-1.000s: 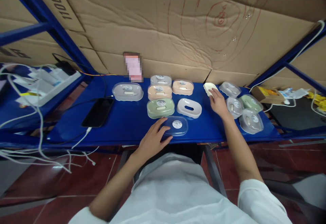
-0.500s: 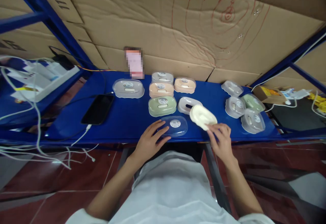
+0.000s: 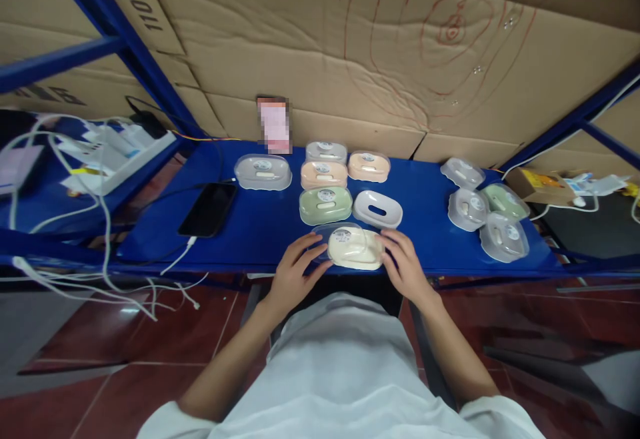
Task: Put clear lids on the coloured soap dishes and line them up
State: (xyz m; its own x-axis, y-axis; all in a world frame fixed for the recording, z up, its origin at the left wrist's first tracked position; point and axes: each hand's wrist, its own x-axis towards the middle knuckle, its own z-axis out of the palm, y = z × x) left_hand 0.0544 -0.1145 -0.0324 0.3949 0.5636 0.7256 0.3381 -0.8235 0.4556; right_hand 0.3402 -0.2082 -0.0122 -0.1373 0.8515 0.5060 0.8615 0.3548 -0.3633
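Note:
In the head view, a clear lid (image 3: 344, 234) with a round sticker overlaps a cream soap dish base (image 3: 367, 254) at the table's front edge. My left hand (image 3: 296, 271) grips the lid's left end between fingers and thumb. At the other end, the fingers of my right hand (image 3: 407, 269) close on the cream base. Whether the lid sits on the base or just over it I cannot tell. Just behind lies a pale soap dish part (image 3: 395, 216) with an oval slot. Beside it stands a green lidded soap dish (image 3: 326, 206).
Lidded soap dishes in peach (image 3: 324, 176) and grey (image 3: 263, 172) stand farther back. Several more, including a grey one (image 3: 504, 238), cluster at the right. A black phone (image 3: 207, 209) lies left with cables; another phone (image 3: 275, 126) leans on the cardboard (image 3: 300, 79).
My right hand has moved left, bringing the cream base down beside my left hand, where it now overlaps the clear lid. The view has shifted slightly.

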